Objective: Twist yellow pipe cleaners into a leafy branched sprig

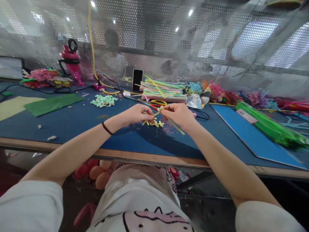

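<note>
Blue worktop (74,124), wood-trimmed along the near edge; perforated metal screen (154,19) behind the far edge. Over mid-worktop we pinch a yellow pipe cleaner (177,127), left hand (138,114) and right hand (180,114) both closed on it; its long axis slants, tail pointing toward the near right corner.

Nothing I can read from here, folks; the pale rectangular label (246,116) on that bright-green plastic-wrapped bundle (272,128) stays too blurred.

The yellow stem (177,126) looks matt, the plastic-wrapped green bundle (271,125) glossy, the perforated screen (154,27) metallic.
</note>
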`<act>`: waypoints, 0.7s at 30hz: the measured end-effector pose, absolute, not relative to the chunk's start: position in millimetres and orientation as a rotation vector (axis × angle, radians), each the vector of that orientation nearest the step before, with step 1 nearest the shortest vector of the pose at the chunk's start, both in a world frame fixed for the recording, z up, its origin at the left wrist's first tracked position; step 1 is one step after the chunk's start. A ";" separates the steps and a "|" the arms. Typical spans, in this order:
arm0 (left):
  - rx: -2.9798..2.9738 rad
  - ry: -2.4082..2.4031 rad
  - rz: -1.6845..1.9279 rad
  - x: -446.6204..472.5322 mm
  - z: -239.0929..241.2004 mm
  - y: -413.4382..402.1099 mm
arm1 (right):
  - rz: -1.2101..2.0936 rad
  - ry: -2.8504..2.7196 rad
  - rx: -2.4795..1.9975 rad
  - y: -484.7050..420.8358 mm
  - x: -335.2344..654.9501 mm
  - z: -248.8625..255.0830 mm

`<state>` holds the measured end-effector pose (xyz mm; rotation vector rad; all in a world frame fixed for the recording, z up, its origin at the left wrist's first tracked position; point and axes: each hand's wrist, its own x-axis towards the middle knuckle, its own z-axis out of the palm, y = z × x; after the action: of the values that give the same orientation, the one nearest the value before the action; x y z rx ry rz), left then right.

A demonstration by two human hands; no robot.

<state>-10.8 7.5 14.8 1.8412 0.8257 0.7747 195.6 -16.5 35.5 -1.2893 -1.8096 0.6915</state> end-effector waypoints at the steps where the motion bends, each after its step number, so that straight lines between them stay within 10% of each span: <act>1: 1.854 0.800 0.767 -10.2 13.9 6.6 | 0.688 -1.818 -1.267 -15.3 195.8 34.2; 21: 1.774 0.792 1.149 4.1 7.7 -3.9 | 0.864 -1.937 -1.124 -11.2 202.7 35.1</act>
<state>4.1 -3.9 7.7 1.7738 0.7915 1.1492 202.7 -11.2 35.1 -1.1240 -1.9370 0.8642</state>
